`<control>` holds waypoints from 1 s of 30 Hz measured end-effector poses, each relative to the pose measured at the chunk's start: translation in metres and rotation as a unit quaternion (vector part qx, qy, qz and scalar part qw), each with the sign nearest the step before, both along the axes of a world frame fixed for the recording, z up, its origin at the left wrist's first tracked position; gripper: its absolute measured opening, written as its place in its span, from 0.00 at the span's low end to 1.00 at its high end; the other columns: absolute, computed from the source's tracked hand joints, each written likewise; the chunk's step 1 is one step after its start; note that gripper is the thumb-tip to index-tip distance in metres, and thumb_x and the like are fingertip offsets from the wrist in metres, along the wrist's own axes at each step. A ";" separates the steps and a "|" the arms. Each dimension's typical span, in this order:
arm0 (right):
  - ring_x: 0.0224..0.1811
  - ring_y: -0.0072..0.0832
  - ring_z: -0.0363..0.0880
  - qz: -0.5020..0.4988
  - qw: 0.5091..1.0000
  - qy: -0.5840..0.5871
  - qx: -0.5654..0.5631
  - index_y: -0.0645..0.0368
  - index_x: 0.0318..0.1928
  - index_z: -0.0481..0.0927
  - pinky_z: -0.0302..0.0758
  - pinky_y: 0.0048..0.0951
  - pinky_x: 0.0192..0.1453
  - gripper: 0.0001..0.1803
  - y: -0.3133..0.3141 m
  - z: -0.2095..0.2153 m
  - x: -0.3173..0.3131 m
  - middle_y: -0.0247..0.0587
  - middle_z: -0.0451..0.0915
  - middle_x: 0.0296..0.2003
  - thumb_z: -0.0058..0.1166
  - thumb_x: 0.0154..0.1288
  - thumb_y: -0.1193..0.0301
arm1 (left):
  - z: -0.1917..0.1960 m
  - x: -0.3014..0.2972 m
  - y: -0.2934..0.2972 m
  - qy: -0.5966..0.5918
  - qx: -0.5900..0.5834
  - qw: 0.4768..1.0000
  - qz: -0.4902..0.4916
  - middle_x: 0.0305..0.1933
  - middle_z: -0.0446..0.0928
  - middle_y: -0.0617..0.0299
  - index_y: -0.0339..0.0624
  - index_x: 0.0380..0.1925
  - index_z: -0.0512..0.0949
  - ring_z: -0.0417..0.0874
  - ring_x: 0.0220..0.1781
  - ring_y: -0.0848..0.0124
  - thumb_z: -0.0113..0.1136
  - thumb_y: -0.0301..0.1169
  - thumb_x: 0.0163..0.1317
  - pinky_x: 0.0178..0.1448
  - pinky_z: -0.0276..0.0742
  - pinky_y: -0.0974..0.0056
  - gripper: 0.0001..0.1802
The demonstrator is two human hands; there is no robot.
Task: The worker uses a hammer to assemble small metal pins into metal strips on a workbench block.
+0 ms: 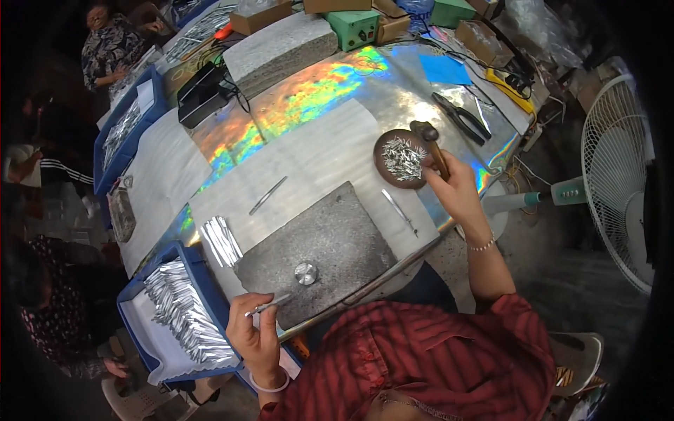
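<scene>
My left hand [254,338] is closed on a slim silver metal strip [267,306], over the near left edge of a grey steel block [330,245]. On the block sits a small round metal piece [305,274]. My right hand [456,191] grips a hammer [440,156] by its wooden handle, its head up beyond my fingers. The fingertips are at the right rim of a brown round bowl [382,168] holding many small silver pins [404,158]. Whether they hold a pin too, I cannot tell.
A blue tray [133,330] of silver strips stands at left, near a small stack of strips [221,241]. Tweezers [399,210] and a single strip [268,195] lie on the white sheet. Farther off are pliers [463,119]; a fan [618,182] stands right. Other people sit left.
</scene>
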State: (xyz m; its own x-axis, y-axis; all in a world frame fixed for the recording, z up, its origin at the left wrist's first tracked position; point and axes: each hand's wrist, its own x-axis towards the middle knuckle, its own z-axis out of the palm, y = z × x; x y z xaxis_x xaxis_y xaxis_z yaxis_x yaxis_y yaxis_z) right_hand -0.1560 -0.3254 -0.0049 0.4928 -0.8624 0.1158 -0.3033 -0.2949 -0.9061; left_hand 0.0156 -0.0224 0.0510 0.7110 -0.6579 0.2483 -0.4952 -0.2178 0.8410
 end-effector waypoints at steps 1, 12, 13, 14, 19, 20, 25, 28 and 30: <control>0.21 0.23 0.70 0.001 1.000 0.000 -0.001 0.67 0.33 0.73 0.67 0.26 0.27 0.08 -0.007 -0.002 0.000 0.38 0.73 0.19 0.50 0.54 0.74 | -0.004 -0.001 0.001 -0.023 0.021 0.999 0.010 0.28 0.73 0.54 0.32 0.29 0.75 0.75 0.31 0.64 0.57 0.18 0.49 0.36 0.69 0.68 0.06; 0.32 0.51 0.74 0.062 0.944 0.267 -0.185 0.68 0.26 0.72 0.70 0.45 0.39 0.09 -0.041 -0.021 0.029 0.58 0.74 0.27 0.53 0.46 0.73 | -0.036 0.000 -0.004 -0.014 0.067 0.998 0.011 0.30 0.73 0.55 0.34 0.30 0.73 0.75 0.32 0.65 0.55 0.17 0.52 0.38 0.69 0.69 0.05; 0.32 0.51 0.74 0.062 0.944 0.268 -0.183 0.68 0.26 0.72 0.70 0.45 0.39 0.09 -0.043 -0.022 0.031 0.58 0.74 0.27 0.53 0.46 0.73 | -0.037 0.001 -0.005 -0.004 0.071 0.997 0.004 0.30 0.73 0.53 0.34 0.30 0.74 0.76 0.32 0.61 0.55 0.17 0.52 0.38 0.70 0.67 0.05; 0.32 0.51 0.74 0.061 0.942 0.274 -0.183 0.68 0.25 0.71 0.70 0.45 0.38 0.08 -0.045 -0.023 0.033 0.58 0.74 0.26 0.52 0.46 0.73 | -0.040 0.003 -0.007 -0.003 0.072 0.997 0.002 0.30 0.73 0.53 0.34 0.30 0.74 0.76 0.32 0.61 0.55 0.17 0.52 0.38 0.70 0.67 0.05; 0.31 0.52 0.74 0.064 0.945 0.260 -0.190 0.68 0.24 0.72 0.69 0.45 0.37 0.07 -0.047 -0.028 0.041 0.59 0.74 0.25 0.50 0.47 0.74 | -0.041 0.008 -0.006 -0.038 0.099 0.994 -0.024 0.31 0.74 0.53 0.34 0.30 0.74 0.77 0.33 0.61 0.56 0.18 0.51 0.38 0.71 0.66 0.05; 0.32 0.53 0.73 0.065 0.951 0.244 -0.179 0.68 0.24 0.72 0.69 0.45 0.37 0.07 -0.047 -0.027 0.040 0.59 0.74 0.25 0.50 0.47 0.74 | -0.039 0.009 -0.005 -0.034 0.100 0.994 -0.026 0.31 0.74 0.53 0.34 0.29 0.74 0.77 0.33 0.60 0.56 0.18 0.51 0.38 0.71 0.65 0.04; 0.25 0.53 0.69 0.052 0.969 0.190 -0.148 0.69 0.27 0.68 0.64 0.43 0.30 0.10 -0.050 -0.025 0.031 0.59 0.70 0.22 0.49 0.51 0.72 | -0.046 0.016 0.002 -0.026 0.079 0.995 -0.047 0.31 0.75 0.53 0.36 0.30 0.75 0.77 0.33 0.58 0.55 0.22 0.54 0.37 0.72 0.62 0.03; 0.17 0.33 0.59 0.015 0.982 0.142 -0.126 0.68 0.23 0.65 0.58 0.35 0.22 0.10 -0.050 -0.025 0.029 0.49 0.64 0.16 0.48 0.50 0.72 | -0.049 0.016 0.003 -0.002 0.062 0.997 -0.040 0.31 0.76 0.52 0.35 0.30 0.75 0.78 0.32 0.57 0.55 0.23 0.55 0.36 0.72 0.63 0.04; 0.18 0.26 0.59 0.014 0.990 0.114 -0.079 0.67 0.22 0.65 0.56 0.33 0.21 0.10 -0.051 -0.023 0.027 0.42 0.62 0.15 0.49 0.50 0.74 | -0.048 0.014 0.007 0.025 0.054 0.998 -0.027 0.31 0.76 0.53 0.34 0.32 0.75 0.78 0.32 0.62 0.55 0.23 0.55 0.37 0.72 0.66 0.05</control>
